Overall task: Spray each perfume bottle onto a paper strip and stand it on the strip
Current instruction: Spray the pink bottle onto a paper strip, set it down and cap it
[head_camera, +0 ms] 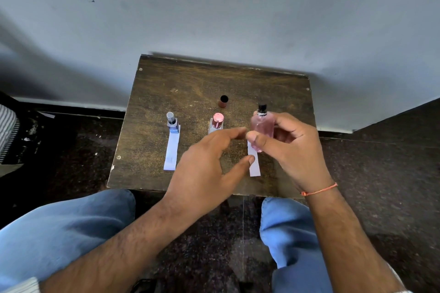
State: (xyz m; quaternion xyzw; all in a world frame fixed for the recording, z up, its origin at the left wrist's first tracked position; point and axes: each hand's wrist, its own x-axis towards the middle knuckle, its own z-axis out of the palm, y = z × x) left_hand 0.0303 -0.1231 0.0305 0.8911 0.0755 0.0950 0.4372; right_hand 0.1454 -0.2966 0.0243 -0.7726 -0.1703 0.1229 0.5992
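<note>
My right hand point(292, 147) grips a clear bottle of pink liquid point(263, 129) with a black spray top, held above the right paper strip point(254, 164). My left hand point(209, 162) hovers open just left of it, thumb tip over that strip, fingers near the bottle. A blue bottle point(172, 123) with a grey cap stands on the far end of the left paper strip point(171, 152). A pink-capped bottle point(217, 123) stands in the middle; its strip is hidden under my left hand. A brown cap point(223, 101) lies behind it.
The small dark wooden table point(190, 78) stands against a pale wall point(214, 7). My knees in blue jeans point(71, 226) are at its near edge. Dark speckled floor point(381, 173) lies on both sides.
</note>
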